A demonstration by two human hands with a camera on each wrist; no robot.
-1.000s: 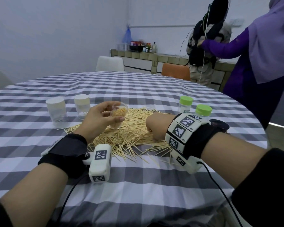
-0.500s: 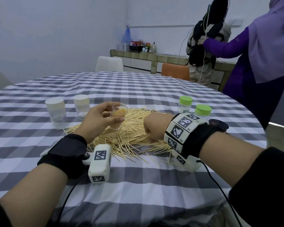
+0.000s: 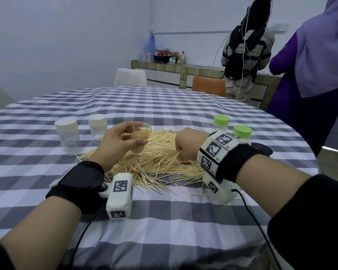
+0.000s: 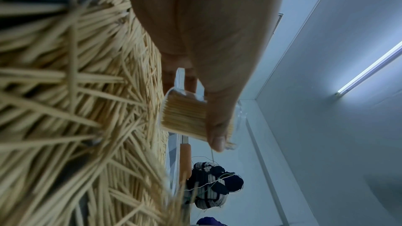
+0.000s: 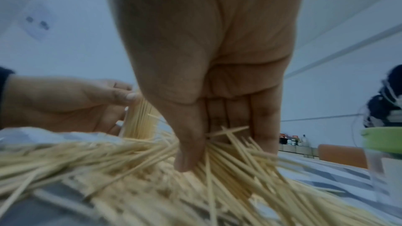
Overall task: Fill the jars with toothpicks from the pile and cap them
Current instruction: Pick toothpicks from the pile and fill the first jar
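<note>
Right hand (image 3: 185, 142): fingers curled into the toothpick pile (image 3: 156, 160), pinching a bunch. Left hand (image 3: 117, 142): grips the open jar (image 3: 140, 138), mouth tilted toward three o'clock. Jar lies at nine o'clock of the right hand, near.

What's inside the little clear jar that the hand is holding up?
The open jar in the left hand is packed with toothpicks standing upright, their tips showing at the open mouth. The fingers and thumb cover part of its side, so whether they reach the bottom everywhere is hidden.
</note>
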